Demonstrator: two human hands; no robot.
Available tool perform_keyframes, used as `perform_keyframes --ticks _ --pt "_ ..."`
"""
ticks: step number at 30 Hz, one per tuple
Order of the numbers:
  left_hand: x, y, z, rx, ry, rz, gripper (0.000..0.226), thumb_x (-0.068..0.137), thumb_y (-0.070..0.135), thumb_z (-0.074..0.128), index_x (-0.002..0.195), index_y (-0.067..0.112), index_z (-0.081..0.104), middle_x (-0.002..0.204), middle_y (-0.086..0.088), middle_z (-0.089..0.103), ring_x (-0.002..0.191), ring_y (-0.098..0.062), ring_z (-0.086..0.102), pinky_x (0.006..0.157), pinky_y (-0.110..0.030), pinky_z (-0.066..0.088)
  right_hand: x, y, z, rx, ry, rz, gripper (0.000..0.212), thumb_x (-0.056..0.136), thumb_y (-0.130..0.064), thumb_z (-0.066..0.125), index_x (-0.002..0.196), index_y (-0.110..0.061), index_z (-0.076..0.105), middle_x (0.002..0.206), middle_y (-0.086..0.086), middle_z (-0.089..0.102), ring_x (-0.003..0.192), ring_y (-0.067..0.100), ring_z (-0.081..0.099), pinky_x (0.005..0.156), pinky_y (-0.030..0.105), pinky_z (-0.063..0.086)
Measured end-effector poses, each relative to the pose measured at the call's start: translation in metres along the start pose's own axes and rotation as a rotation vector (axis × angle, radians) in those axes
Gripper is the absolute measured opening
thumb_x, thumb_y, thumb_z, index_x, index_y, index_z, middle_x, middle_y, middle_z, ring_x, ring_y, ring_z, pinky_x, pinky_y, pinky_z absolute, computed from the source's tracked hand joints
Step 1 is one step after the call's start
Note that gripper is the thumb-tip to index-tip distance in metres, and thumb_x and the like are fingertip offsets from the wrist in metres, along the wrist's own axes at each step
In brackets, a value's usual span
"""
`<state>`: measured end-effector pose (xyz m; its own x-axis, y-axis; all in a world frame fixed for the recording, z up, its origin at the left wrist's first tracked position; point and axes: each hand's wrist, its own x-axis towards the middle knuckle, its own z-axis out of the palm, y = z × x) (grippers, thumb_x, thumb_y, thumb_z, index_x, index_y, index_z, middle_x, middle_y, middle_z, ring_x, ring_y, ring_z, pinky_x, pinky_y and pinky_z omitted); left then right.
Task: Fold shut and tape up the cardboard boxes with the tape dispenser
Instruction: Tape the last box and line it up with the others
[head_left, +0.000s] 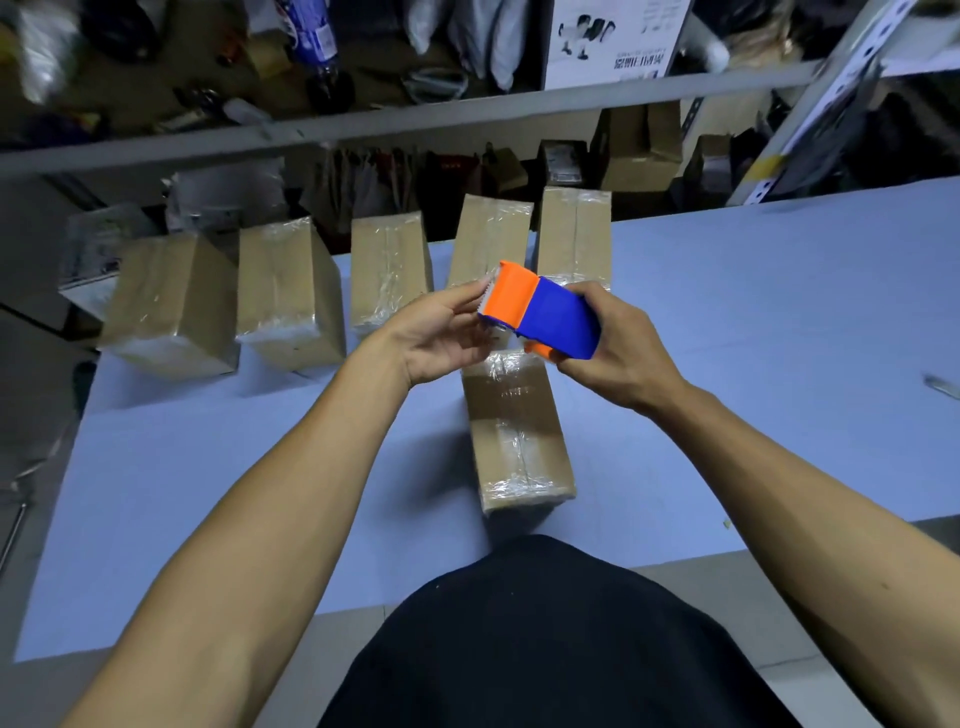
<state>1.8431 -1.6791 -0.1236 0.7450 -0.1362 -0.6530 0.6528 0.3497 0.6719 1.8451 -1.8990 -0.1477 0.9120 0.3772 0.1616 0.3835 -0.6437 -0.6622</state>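
A blue and orange tape dispenser (545, 314) is held in the air above the table. My right hand (613, 348) grips its blue body. My left hand (441, 332) pinches the clear tape end at the orange cutter edge. Directly below the hands lies a closed cardboard box (517, 436) with clear tape along its top seam and over its ends. Several more taped cardboard boxes stand in a row at the table's far edge, from one at the left (171, 301) to one at the right (574, 234).
The light blue table (753, 338) stretches to the right and toward me. Metal shelving (363, 130) full of bags and cartons stands behind the table. A small metallic object (943, 385) lies at the table's right edge. Floor shows at the left.
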Motion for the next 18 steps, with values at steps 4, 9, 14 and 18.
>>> perform_keyframes --ticks 4,9,14,18 --pt "-0.003 0.002 0.005 0.023 0.028 0.049 0.018 0.097 0.024 0.061 0.083 0.013 0.063 0.065 -0.001 0.064 0.053 -0.01 0.059 0.053 -0.026 0.053 0.005 0.005 0.001 -0.028 -0.027 -0.021 0.057 0.073 -0.024 0.082 0.121 -0.018 0.053 0.107 0.001 0.062 0.085 0.022 0.059 0.072 0.036 0.053" --pt "0.001 0.001 0.004 0.248 0.14 0.18 0.016 0.098 0.012 0.055 0.084 0.017 0.06 0.06 0.002 0.061 0.048 -0.01 0.051 0.046 -0.022 0.045 0.008 0.007 -0.006 -0.173 -0.055 -0.111 0.059 0.078 -0.048 0.077 0.122 -0.017 0.053 0.109 0.0 0.062 0.082 0.015 0.053 0.068 0.029 0.044" --pt "0.001 -0.005 0.01 0.31 0.214 0.223 0.01 0.098 0.011 0.051 0.093 0.015 0.059 0.059 0.004 0.06 0.046 -0.008 0.052 0.047 -0.021 0.041 0.012 0.004 -0.01 -0.274 -0.175 -0.167 0.075 0.08 -0.041 0.069 0.143 -0.019 0.035 0.122 0.009 0.061 0.094 0.031 0.058 0.07 0.03 0.04" --pt "-0.001 -0.011 0.015 0.32 0.259 0.25 0.01 0.101 0.014 0.048 0.1 0.014 0.058 0.053 0.007 0.063 0.043 -0.005 0.059 0.052 -0.025 0.035 0.014 0.004 -0.006 -0.155 -0.178 -0.165 0.072 0.083 -0.043 0.068 0.143 -0.023 0.033 0.13 0.004 0.053 0.101 0.022 0.053 0.077 0.032 0.045"
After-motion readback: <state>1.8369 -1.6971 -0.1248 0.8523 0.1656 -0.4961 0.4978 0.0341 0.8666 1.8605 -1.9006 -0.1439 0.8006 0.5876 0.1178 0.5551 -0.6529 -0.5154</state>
